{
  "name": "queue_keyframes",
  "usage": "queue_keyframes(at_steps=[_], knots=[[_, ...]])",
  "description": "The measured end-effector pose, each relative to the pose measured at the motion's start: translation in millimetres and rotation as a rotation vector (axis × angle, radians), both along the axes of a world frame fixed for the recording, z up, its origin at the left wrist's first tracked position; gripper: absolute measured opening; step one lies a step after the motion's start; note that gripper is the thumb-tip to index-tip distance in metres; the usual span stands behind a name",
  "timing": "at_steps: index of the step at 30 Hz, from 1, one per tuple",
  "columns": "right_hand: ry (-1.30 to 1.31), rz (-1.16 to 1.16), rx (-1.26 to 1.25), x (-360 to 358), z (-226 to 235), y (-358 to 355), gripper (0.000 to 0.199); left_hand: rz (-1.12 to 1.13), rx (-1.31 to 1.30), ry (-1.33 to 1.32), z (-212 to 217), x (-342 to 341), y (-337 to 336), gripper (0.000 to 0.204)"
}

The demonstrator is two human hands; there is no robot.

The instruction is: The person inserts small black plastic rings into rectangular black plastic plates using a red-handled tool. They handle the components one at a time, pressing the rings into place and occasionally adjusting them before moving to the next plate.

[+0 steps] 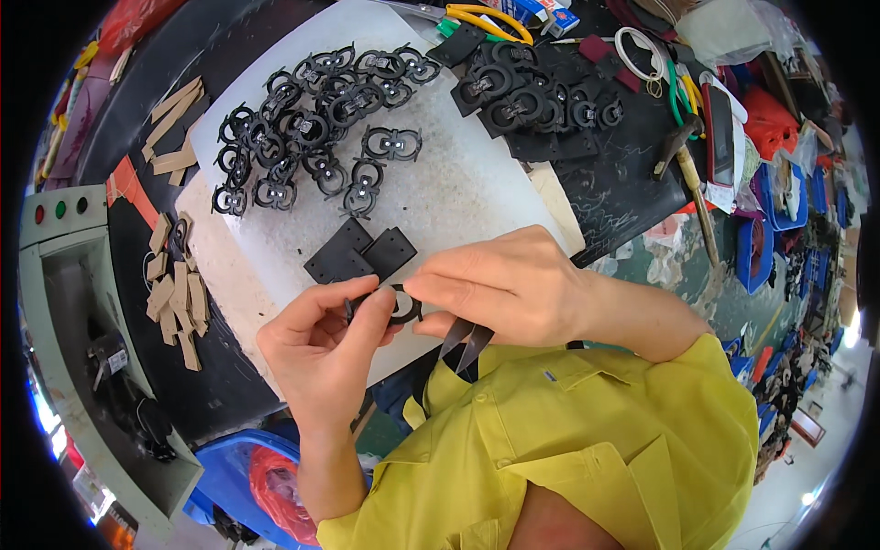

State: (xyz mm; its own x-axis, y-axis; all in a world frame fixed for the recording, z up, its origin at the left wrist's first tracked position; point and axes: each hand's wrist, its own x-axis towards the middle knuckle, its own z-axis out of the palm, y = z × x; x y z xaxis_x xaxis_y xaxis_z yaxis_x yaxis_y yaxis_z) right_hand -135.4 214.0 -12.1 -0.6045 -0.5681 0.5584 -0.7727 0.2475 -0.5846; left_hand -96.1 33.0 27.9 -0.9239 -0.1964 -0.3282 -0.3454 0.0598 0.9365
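While the left hand (321,344) curls in from the lower left, its thumb and forefinger pinch the near edge of a small black ring-shaped piece (396,307), the other fingers folded loosely beneath. That piece sits between the two sets of fingertips, just above the front edge of the white board (458,183). Directly beyond the fingertips lie two flat black squares (362,254), touching each other, and farther out past them spreads a heap of black double-ring ornaments (312,119). To the outer side of the left hand's knuckles, tan strips (176,302) are scattered on the dark bench.

Moving right, the right hand (509,284) grips the other side of the ring piece with thumb and forefinger, while its lower fingers are clenched around small snips (466,344), whose dark blades poke out below the palm toward the yellow shirt. Well beyond this hand's knuckles sits a second pile of black ornaments (532,92) on a black mat (623,183), with a hammer (687,174) just right of it.
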Motion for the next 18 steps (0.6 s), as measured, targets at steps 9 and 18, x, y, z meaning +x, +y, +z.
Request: queue_keyframes(at_steps=[9, 18], knots=[[0.001, 0.067, 0.026, -7.7, 10.6, 1.8, 0.031, -0.207, 0.132, 0.023, -16.4, 12.6, -3.2, 0.033], [-0.867, -0.110, -0.126, 3.1, 22.6, -11.2, 0.013, 0.225, 0.316, 0.233, -20.0, 21.7, 12.1, 0.020]])
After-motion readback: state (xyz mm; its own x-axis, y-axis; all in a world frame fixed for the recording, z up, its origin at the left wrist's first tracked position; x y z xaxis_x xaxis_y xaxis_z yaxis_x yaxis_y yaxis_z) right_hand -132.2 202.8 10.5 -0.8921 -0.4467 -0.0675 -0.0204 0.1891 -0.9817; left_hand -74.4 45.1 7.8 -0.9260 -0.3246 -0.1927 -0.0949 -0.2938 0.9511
